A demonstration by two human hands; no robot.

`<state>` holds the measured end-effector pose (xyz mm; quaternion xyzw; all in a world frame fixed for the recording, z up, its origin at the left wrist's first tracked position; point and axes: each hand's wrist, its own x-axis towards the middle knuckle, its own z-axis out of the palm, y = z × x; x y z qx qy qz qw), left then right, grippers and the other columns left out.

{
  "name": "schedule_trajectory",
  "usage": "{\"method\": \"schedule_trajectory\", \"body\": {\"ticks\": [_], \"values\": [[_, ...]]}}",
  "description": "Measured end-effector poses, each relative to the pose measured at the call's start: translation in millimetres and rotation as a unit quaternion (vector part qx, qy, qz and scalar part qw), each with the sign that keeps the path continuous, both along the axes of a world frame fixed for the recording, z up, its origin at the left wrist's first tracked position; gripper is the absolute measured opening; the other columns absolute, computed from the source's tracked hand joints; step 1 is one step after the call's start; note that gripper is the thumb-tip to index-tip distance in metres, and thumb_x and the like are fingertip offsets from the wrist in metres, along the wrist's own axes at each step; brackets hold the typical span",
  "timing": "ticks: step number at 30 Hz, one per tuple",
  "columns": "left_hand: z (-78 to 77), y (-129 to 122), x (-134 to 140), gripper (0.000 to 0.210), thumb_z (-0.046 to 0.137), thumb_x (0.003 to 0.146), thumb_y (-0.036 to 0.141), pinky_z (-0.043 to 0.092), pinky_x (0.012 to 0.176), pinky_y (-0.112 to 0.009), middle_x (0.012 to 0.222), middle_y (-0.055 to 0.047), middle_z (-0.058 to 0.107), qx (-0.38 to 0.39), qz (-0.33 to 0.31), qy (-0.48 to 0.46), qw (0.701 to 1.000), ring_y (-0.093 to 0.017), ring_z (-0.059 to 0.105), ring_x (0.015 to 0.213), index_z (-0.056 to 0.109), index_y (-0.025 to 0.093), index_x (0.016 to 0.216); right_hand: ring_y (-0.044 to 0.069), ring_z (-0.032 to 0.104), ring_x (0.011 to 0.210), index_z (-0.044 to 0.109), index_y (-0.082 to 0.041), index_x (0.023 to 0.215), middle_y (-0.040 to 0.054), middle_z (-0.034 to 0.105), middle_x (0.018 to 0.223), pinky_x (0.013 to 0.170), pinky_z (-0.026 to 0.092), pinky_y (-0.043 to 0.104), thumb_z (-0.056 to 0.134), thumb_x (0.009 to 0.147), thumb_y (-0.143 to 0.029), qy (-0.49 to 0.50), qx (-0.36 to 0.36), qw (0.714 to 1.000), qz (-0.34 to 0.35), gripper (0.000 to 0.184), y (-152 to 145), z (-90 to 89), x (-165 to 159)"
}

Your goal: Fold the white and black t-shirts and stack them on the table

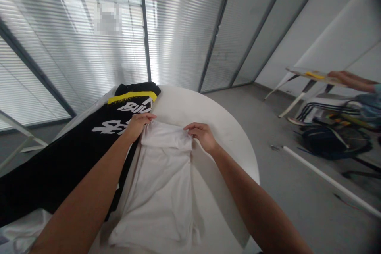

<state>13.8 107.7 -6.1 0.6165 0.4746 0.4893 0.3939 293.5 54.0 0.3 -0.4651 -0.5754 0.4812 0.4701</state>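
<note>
A white cloth garment [162, 182] lies lengthwise on the round white table [232, 127], its far end turned over in a fold. My left hand [138, 125] pinches the far left corner of that fold. At the far right corner, the fingers of my right hand [202, 135] are closed on the same cloth. Left of it lies a black garment [74, 154] with white lettering and a yellow stripe, partly behind my left forearm. The kind of white garment cannot be made out from this side.
More white fabric [26, 226] lies at the lower left. Glass partitions with blinds [178, 27] stand behind the table. To the right, another person's hands [342, 77] rest near a second table [300, 72]; a dark bag [333, 141] and a white pole [327, 178] are on the floor.
</note>
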Motion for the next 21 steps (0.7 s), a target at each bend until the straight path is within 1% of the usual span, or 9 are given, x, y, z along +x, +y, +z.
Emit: {"method": "schedule_trajectory", "body": {"ticks": [3,6,8,10,13,15,17,19,21], "values": [[-1.2,-0.9,1.2,0.029,0.053,0.07,0.028,0.044,0.095,-0.037,0.096,-0.005,0.072,0.042,-0.005,0.151,0.988,-0.023,0.062,0.1,0.076,0.02,0.087,0.013,0.053,0.059,0.073,-0.02,0.08,-0.0009,0.06,0.064,0.054,0.038,0.024,0.055,0.064,-0.024,0.043,-0.052,0.998,-0.004,0.024,1.8,-2.0,-0.4],[-2.3,-2.7,6.2,0.033,0.05,0.077,0.034,0.04,0.102,-0.038,0.105,-0.005,0.072,0.077,-0.025,0.272,0.959,-0.024,0.06,0.106,0.076,0.021,0.094,0.015,0.056,0.064,0.072,-0.02,0.082,0.0006,0.063,0.067,0.059,0.041,0.026,0.053,0.07,-0.024,-0.093,0.0,0.996,-0.004,0.023,1.4,-3.1,2.5],[-3.7,-3.7,9.9,0.039,0.047,0.082,0.038,0.038,0.104,-0.039,0.11,-0.007,0.072,0.091,-0.034,0.338,0.936,-0.024,0.06,0.109,0.074,0.02,0.104,0.016,0.058,0.07,0.072,-0.021,0.084,0.0018,0.067,0.076,0.067,0.043,0.027,0.053,0.072,-0.021,-0.239,0.087,0.967,0.018,0.023,-0.4,-2.6,4.4],[-5.5,-4.2,12.1,0.043,0.043,0.087,0.04,0.037,0.105,-0.04,0.113,-0.008,0.071,0.107,-0.038,0.387,0.915,-0.024,0.059,0.111,0.072,0.019,0.11,0.017,0.059,0.078,0.072,-0.022,0.086,0.0029,0.069,0.085,0.075,0.044,0.03,0.054,0.074,-0.017,-0.346,0.162,0.923,0.038,0.023,-3.2,-0.7,5.0],[-7.7,-3.8,12.2,0.044,0.039,0.091,0.04,0.037,0.104,-0.039,0.111,-0.008,0.071,0.13,-0.033,0.418,0.899,-0.024,0.06,0.11,0.071,0.019,0.112,0.021,0.058,0.091,0.072,-0.021,0.087,0.0064,0.067,0.092,0.087,0.043,0.035,0.054,0.08,-0.019,-0.412,0.229,0.882,0.005,0.02,-8.6,4.0,1.9],[-7.1,-4.0,11.8,0.043,0.04,0.091,0.039,0.038,0.104,-0.039,0.11,-0.009,0.071,0.144,-0.016,0.429,0.892,-0.025,0.059,0.11,0.07,0.018,0.112,0.023,0.056,0.103,0.071,-0.02,0.099,0.0091,0.065,0.104,0.095,0.04,0.039,0.054,0.083,-0.023,-0.42,0.262,0.868,-0.029,0.023,-13.1,5.7,-3.4],[-3.9,-6.0,13.5,0.04,0.043,0.089,0.036,0.038,0.104,-0.04,0.111,-0.009,0.069,0.163,0.006,0.442,0.882,-0.026,0.058,0.111,0.07,0.019,0.114,0.025,0.049,0.119,0.063,-0.021,0.121,0.0108,0.06,0.124,0.102,0.036,0.041,0.052,0.088,-0.029,-0.424,0.275,0.862,-0.03,0.036,-18.3,4.1,-11.2],[0.6,-10.7,19.0,0.04,0.043,0.089,0.032,0.038,0.105,-0.041,0.115,-0.009,0.067,0.187,0.02,0.454,0.871,-0.026,0.056,0.113,0.068,0.02,0.117,0.025,0.038,0.134,0.049,-0.023,0.139,0.0107,0.048,0.143,0.11,0.029,0.044,0.046,0.093,-0.033,-0.449,0.263,0.854,0.015,0.047,-23.5,-1.0,-19.8],[3.4,-17.6,27.7,0.042,0.04,0.091,0.031,0.035,0.107,-0.04,0.121,-0.009,0.064,0.206,0.007,0.463,0.862,-0.025,0.053,0.117,0.064,0.02,0.123,0.026,0.026,0.142,0.036,-0.024,0.148,0.01,0.033,0.154,0.114,0.021,0.048,0.039,0.097,-0.036,-0.485,0.229,0.842,0.067,0.052,-27.7,-7.1,-26.6]]}}
